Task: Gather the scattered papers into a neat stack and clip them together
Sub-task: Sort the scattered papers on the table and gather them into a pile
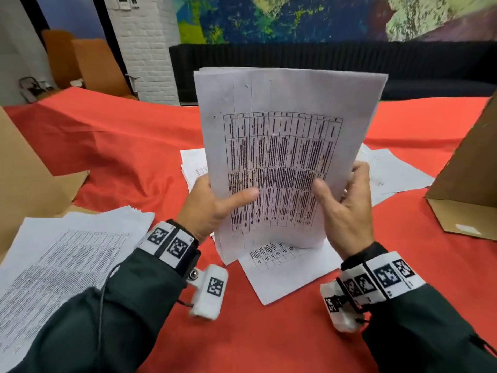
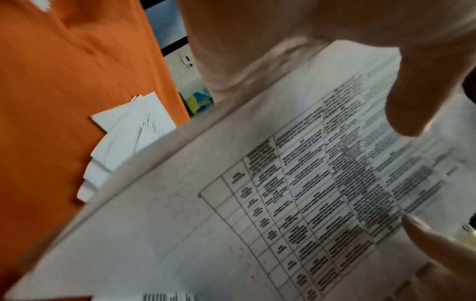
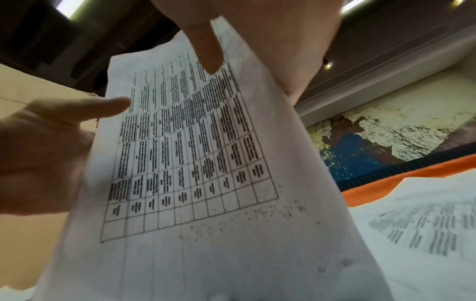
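A stack of white papers (image 1: 282,146) printed with a table stands upright over the red cloth, held from both sides. My left hand (image 1: 215,203) grips its left edge, thumb on the front and fingers behind. My right hand (image 1: 341,195) grips the right edge the same way. The stack's lower edge meets a loose sheet (image 1: 282,273) lying flat on the cloth. The left wrist view shows the stack (image 2: 231,203) under my left thumb (image 2: 412,97). In the right wrist view, my right thumb (image 3: 208,51) presses the stack (image 3: 206,163). No clip is in view.
More sheets lie scattered: a pile at the near left (image 1: 61,265), some behind the stack (image 1: 192,162), others to the right (image 1: 390,173). Cardboard boxes stand at the left (image 1: 24,170) and right (image 1: 468,168) edges. The red tablecloth (image 1: 121,141) is rumpled.
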